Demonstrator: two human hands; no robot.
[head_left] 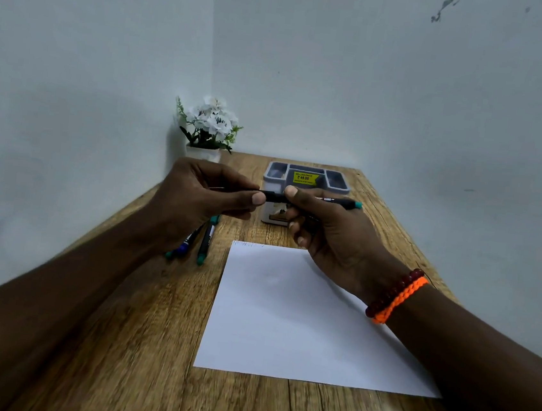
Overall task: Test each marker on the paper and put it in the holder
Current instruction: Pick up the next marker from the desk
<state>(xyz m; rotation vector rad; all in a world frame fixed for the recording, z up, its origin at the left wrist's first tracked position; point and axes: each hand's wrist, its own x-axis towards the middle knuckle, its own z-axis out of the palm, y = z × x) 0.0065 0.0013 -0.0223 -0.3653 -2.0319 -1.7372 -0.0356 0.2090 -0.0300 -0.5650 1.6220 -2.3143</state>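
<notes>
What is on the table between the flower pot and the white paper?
Spare markers lie there, side by side on the wooden table, partly under the left hand. The head view shows them between the flower pot and the paper.

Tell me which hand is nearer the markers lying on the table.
Left. The left hand hovers right over the loose markers, hiding their far ends; the right hand is off to their right, above the paper's far edge.

We take this for a small home or office study corner: a wood-grain desk (pixel 135 341) pushed into plain pale walls, a potted white flower (pixel 210 127) at its far-left corner, a price-stickered grey holder (pixel 306 177) just right of that.
</notes>
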